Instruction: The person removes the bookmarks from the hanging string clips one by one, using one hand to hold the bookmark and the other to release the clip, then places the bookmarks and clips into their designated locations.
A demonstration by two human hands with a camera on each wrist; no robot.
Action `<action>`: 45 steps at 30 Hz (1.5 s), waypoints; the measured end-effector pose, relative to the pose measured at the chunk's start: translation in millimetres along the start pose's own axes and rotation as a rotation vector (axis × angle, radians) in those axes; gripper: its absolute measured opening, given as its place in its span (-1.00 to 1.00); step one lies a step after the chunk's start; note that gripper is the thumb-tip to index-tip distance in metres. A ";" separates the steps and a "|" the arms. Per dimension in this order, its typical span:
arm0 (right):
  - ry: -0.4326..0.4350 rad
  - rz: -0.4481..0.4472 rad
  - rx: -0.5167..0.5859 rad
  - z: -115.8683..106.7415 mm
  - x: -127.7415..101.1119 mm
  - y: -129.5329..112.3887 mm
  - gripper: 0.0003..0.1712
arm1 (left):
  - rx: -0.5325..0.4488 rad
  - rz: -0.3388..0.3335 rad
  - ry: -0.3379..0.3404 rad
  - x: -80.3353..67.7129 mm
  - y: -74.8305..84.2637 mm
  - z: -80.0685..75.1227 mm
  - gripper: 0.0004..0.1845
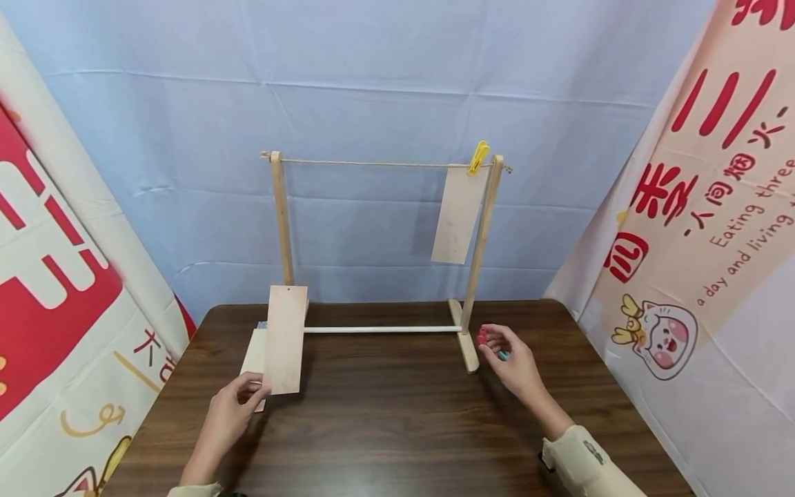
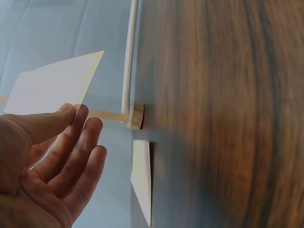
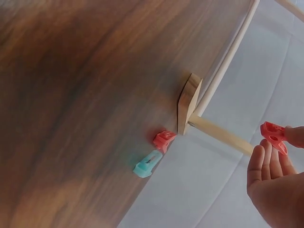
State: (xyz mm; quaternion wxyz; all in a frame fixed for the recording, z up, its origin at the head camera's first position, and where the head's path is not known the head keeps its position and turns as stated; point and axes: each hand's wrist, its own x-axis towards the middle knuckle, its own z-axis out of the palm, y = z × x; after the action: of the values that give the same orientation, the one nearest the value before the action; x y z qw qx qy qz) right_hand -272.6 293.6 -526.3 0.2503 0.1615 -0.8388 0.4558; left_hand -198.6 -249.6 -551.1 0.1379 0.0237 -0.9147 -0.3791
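The left hand [image 1: 232,407] pinches the lower corner of a thin, flat, rectangular wooden card [image 1: 286,339] between thumb and fingers [image 2: 71,142], holding it upright above the dark wood-grain table [image 1: 385,428]; a second card [image 1: 254,359] lies flat behind it. The right hand [image 1: 512,362] grips a small red plastic clip [image 3: 274,136] at its fingertips, near the foot of the pale wooden rack [image 1: 473,276]. On the rack's string [image 1: 373,163], a yellow clip [image 1: 478,157] holds a hanging card [image 1: 458,215]. A red clip [image 3: 164,140] and a blue clip [image 3: 146,165] lie on the table.
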 end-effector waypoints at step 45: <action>-0.066 0.203 -0.153 -16.8 -20.2 18.7 -0.62 | 0.089 -0.132 0.000 -14.7 -36.0 -46.7 -0.72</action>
State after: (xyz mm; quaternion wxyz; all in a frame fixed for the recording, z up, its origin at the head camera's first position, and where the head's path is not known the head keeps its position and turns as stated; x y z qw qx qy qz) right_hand -260.8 318.7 -542.8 0.1870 0.0713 -0.8908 0.4080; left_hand -174.1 -305.1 -548.2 0.1112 0.0900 -0.9271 -0.3464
